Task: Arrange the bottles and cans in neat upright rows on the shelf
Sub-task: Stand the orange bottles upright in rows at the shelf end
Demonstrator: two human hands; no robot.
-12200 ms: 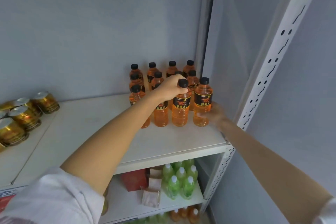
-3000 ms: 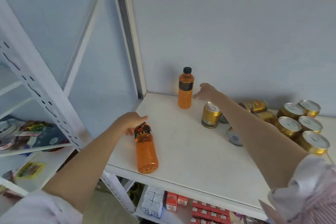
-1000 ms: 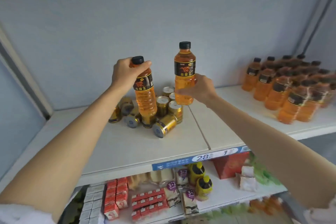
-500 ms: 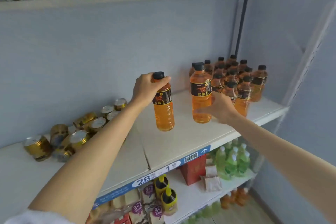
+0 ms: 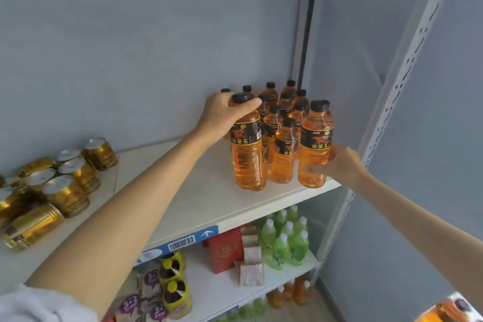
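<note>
Left hand [image 5: 224, 112] clamped round the neck and shoulder of one orange bottle [image 5: 248, 157], thumb just under the black cap; bottle upright, long axis vertical, base at or barely off the shelf [image 5: 198, 198] – contact not resolvable. Right hand [image 5: 339, 165] wrapped round the lower body of a second orange bottle [image 5: 315, 149] from its right and rear side, also upright, base at the front right corner of the board, close to the lip. Between the two held bottles stands a front bottle [image 5: 285, 154] of the bottle block [image 5: 282, 102], which fills the back right corner against the upright. So both held bottles sit at the front of the block, one either side of that single front bottle. Judgement: step in hand is closing out the front row; each bottle needs only a short push back and inward, left one toward the right, right one toward the left, then release. Right bottle is nearest the edge, so a slip there means a fall. Gold cans [image 5: 65, 185] lie far left, well apart from both hands, some upright, some on their sides; not yet sorted
</note>
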